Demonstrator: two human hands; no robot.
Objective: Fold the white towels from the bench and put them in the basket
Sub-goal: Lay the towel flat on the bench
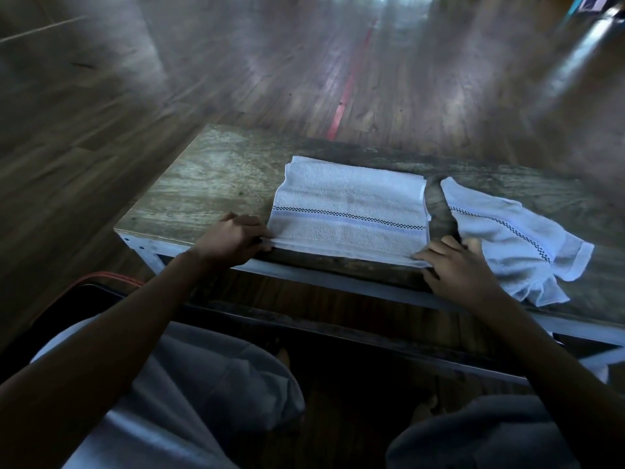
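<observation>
Both hands pinch the near hem of the half-folded towel (348,211) at the bench (209,184) edge.
The left hand (233,242), at 9 o'clock of the towel, has its fingers curled and nipping the near-left corner; the right hand (456,265), at 4 o'clock, looks to be pinching the near-right corner between fingers and thumb, both forearms reaching forward from the lap. The hem lies right along the bench's near edge, so a pull toward the body would likely drag the layers off or skew them, leaving the checkered stripe crooked. The right wrist sits just beside the crumpled towel (507,245), which already overhangs at 4 o'clock; a nudge could tip it to the floor. A dark container (77,299) with an orange rim at 8 o'clock may be the basket; I cannot tell.
</observation>
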